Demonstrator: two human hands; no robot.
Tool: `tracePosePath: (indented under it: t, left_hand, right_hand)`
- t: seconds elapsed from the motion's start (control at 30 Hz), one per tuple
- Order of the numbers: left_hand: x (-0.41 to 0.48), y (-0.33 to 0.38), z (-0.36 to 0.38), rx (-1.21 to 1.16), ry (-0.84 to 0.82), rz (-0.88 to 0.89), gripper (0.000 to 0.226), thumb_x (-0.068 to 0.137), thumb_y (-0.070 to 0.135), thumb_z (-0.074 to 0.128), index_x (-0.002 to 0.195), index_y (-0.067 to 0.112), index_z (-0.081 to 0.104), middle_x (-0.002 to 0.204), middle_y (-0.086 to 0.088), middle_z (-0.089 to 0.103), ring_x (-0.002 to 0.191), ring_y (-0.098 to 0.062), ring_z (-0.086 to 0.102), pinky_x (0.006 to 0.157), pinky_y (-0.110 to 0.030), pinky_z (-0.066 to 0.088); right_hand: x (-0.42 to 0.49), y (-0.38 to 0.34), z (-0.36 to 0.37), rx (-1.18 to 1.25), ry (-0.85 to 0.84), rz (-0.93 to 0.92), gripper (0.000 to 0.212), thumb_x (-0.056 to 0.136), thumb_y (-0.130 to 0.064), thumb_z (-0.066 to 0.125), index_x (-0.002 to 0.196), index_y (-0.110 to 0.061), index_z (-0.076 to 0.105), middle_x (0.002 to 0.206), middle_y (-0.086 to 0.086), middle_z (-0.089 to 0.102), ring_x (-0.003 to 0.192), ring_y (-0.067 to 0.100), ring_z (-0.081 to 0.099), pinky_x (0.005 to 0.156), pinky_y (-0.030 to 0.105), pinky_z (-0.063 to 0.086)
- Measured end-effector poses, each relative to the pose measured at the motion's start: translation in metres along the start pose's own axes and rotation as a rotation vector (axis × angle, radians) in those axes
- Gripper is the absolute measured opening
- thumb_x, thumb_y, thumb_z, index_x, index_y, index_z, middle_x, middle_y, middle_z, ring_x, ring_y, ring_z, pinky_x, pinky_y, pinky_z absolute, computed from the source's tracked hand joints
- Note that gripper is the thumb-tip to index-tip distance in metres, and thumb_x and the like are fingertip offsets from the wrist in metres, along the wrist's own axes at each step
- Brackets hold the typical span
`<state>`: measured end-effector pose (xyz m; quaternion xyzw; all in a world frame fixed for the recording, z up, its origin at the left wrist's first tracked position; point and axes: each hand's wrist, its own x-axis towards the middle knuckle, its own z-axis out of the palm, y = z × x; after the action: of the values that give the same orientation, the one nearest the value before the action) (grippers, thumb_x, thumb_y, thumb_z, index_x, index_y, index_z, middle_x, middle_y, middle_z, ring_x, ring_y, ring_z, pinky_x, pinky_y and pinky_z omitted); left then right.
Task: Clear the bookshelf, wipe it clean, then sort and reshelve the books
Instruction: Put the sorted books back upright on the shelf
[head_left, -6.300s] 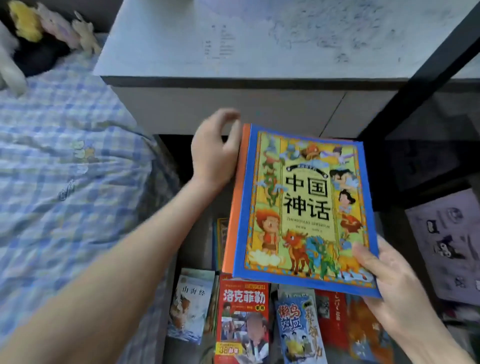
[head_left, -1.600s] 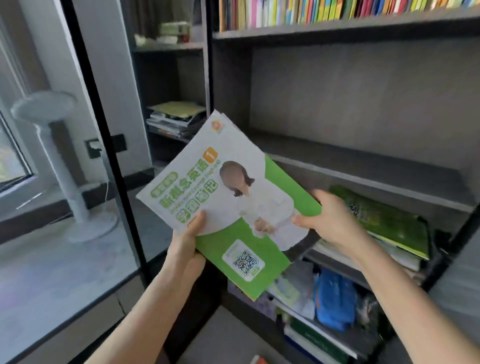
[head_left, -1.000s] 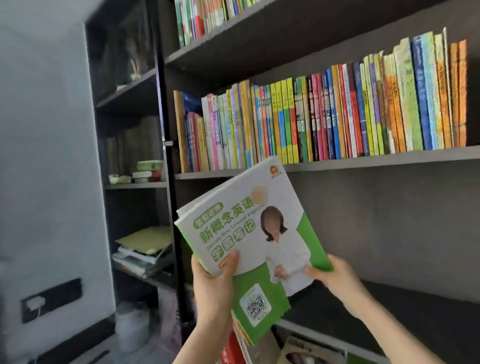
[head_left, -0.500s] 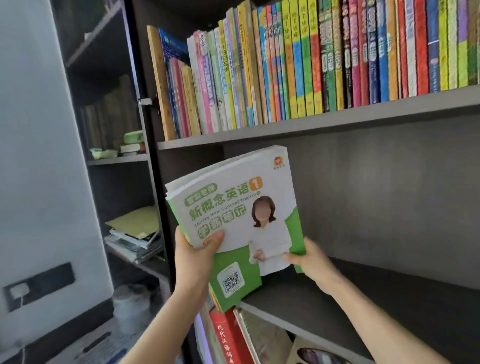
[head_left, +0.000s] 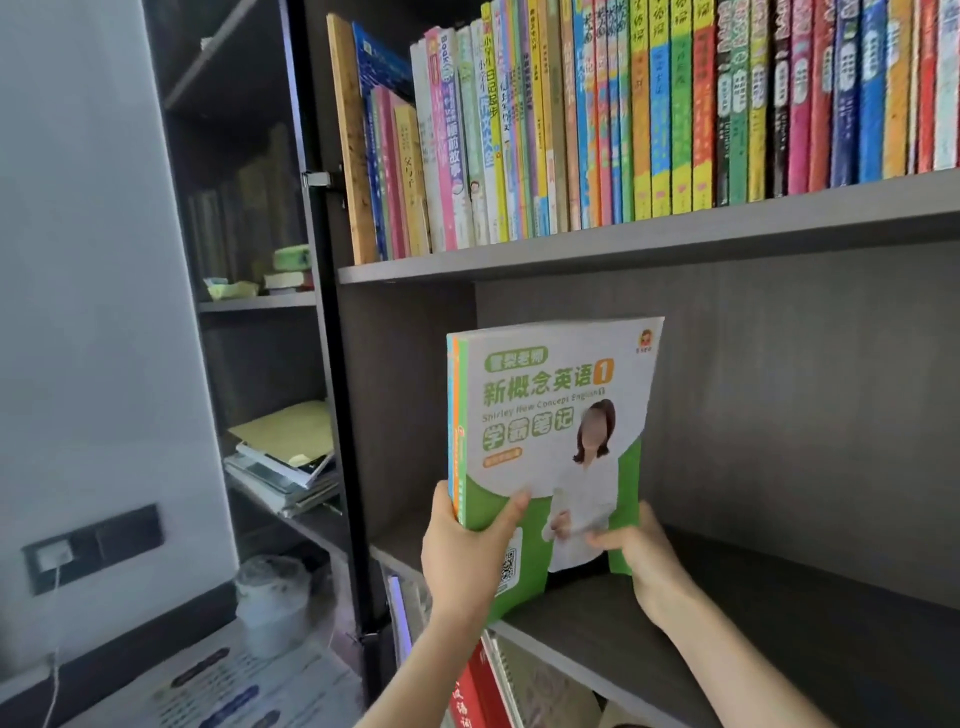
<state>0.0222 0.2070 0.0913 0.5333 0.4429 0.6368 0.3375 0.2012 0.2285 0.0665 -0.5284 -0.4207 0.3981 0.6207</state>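
Note:
I hold a thin stack of green-and-white English workbooks (head_left: 550, 436) upright at the left end of a dark grey shelf board (head_left: 727, 613). My left hand (head_left: 462, 556) grips the stack's lower left corner, thumb across the front cover. My right hand (head_left: 644, 556) holds the lower right edge, fingers behind the cover. The bottom of the stack touches or hovers just over the board's front edge. The rest of this shelf bay shows bare board and back panel.
The shelf above carries a tight row of colourful upright books (head_left: 623, 119). A narrower left bay holds a flat pile of papers (head_left: 285, 462) and small items (head_left: 270, 275). Red books (head_left: 478, 691) stand on the shelf below. A wall socket (head_left: 88, 551) sits low left.
The workbook stack has swung from tilted to upright and moved into the bare shelf bay. My view has risen from the floor books to the shelves.

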Motion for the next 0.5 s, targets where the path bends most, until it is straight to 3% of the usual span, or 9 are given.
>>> tracePosePath:
  t: [0.07, 0.13, 0.2, 0.27, 0.33, 0.4, 0.5]
  left_hand:
    - [0.001, -0.001, 0.002, 0.012, 0.015, 0.003, 0.037, 0.067, 0.038, 0.085, 0.088, 0.031, 0.056, 0.082, 0.02, 0.069, 0.08, -0.006, 0.067, 0.077, -0.039, 0.057]
    - [0.004, 0.0, 0.006, 0.033, 0.068, 0.008, 0.036, 0.067, 0.039, 0.085, 0.085, 0.027, 0.056, 0.078, 0.013, 0.07, 0.076, -0.008, 0.067, 0.075, -0.041, 0.057]
    - [0.006, 0.001, 0.008, 0.046, 0.164, 0.002, 0.037, 0.068, 0.042, 0.083, 0.082, 0.023, 0.053, 0.074, 0.008, 0.068, 0.072, -0.01, 0.066, 0.071, -0.04, 0.057]
    - [0.009, 0.003, 0.012, 0.062, 0.238, -0.014, 0.04, 0.07, 0.044, 0.08, 0.081, 0.02, 0.051, 0.074, 0.008, 0.066, 0.069, -0.01, 0.064, 0.064, -0.032, 0.054]
    - [0.014, 0.003, 0.014, 0.094, 0.298, -0.033, 0.042, 0.073, 0.046, 0.078, 0.08, 0.018, 0.048, 0.073, 0.009, 0.064, 0.065, -0.008, 0.061, 0.055, -0.023, 0.045]
    - [0.022, 0.001, 0.016, 0.152, 0.326, -0.035, 0.044, 0.075, 0.048, 0.075, 0.078, 0.019, 0.043, 0.073, 0.009, 0.061, 0.063, -0.005, 0.058, 0.05, -0.018, 0.037]
    - [0.037, -0.007, 0.017, 0.216, 0.346, -0.013, 0.046, 0.077, 0.048, 0.074, 0.078, 0.017, 0.041, 0.072, 0.009, 0.059, 0.062, -0.005, 0.057, 0.048, -0.019, 0.036]
  right_hand:
    - [0.002, 0.0, 0.007, -0.079, 0.031, -0.021, 0.051, 0.073, 0.022, 0.059, 0.097, -0.022, 0.056, 0.097, 0.0, 0.066, 0.094, 0.015, 0.06, 0.071, 0.028, 0.047]
    - [0.002, 0.008, 0.018, -0.32, 0.183, -0.049, 0.055, 0.077, 0.009, 0.064, 0.122, -0.017, 0.047, 0.117, 0.008, 0.058, 0.108, 0.026, 0.058, 0.083, 0.041, 0.052]
    - [-0.009, 0.018, 0.031, -0.552, 0.302, -0.075, 0.087, 0.078, -0.01, 0.072, 0.147, -0.013, 0.019, 0.14, 0.017, 0.043, 0.122, 0.036, 0.05, 0.096, 0.046, 0.047]
    - [-0.027, 0.025, 0.036, -0.646, 0.309, -0.072, 0.114, 0.078, -0.026, 0.077, 0.152, -0.014, -0.008, 0.152, 0.024, 0.024, 0.129, 0.038, 0.045, 0.1, 0.044, 0.045]
    - [-0.039, 0.028, 0.04, -0.79, 0.321, -0.096, 0.125, 0.078, -0.042, 0.074, 0.147, -0.016, -0.026, 0.155, 0.029, 0.008, 0.139, 0.038, 0.033, 0.109, 0.043, 0.038]
    - [-0.039, 0.03, 0.048, -0.848, 0.239, -0.163, 0.126, 0.077, -0.056, 0.07, 0.146, -0.019, -0.028, 0.157, 0.024, 0.007, 0.143, 0.033, 0.025, 0.112, 0.039, 0.035]
    - [-0.026, 0.035, 0.079, -0.82, -0.136, -0.329, 0.12, 0.072, -0.068, 0.065, 0.144, -0.036, -0.026, 0.153, 0.0, 0.027, 0.136, 0.017, 0.035, 0.106, 0.031, 0.037]
